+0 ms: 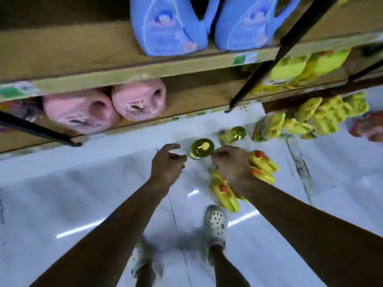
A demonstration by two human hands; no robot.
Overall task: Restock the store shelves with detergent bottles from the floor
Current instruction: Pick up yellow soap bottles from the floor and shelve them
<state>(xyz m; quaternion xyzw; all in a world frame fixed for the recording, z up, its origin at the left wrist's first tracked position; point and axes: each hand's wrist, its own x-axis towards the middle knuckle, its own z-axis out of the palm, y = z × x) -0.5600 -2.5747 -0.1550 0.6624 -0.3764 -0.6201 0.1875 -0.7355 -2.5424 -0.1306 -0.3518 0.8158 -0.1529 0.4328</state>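
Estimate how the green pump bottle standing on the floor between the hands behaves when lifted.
The pump bottle looks filled with yellow-green liquid, so it is probably heavy for its size. It stands upright on a glossy floor, so a sideways nudge from the left hand may slide or tip it. Its pump head looks a weak grip; the body seems safer.

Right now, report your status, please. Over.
Left grip open, right grip unclear. Round yellow-green pump bottle upright between them. Yellow orange-capped bottles lying under right grip.
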